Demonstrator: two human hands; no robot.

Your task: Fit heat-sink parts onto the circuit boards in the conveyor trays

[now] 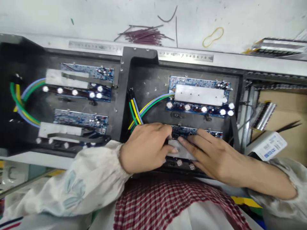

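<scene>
My left hand [148, 148] is at the left end of the lower circuit board [217, 133] in the middle bay. Its fingers are bent, with thumb and forefinger closed about the board's silver metal plate [183, 150]. My right hand [213, 155] reaches in from the right, its fingers stretched out and lying over the plate and board. The fingertips of both hands come close together there. Much of this board is hidden under the hands. Above it lies another blue circuit board [199, 80] with a metal plate and green, yellow and blue wires [153, 103].
The black fixture's left bay holds two more wired circuit boards [83, 68] [80, 116] under dark clamp bars. Beyond the ruler strip [187, 57] lie a bundle of purplish strips [146, 35] and a yellow rubber band [213, 37]. A white box [271, 145] stands at right, by a cardboard box [285, 108].
</scene>
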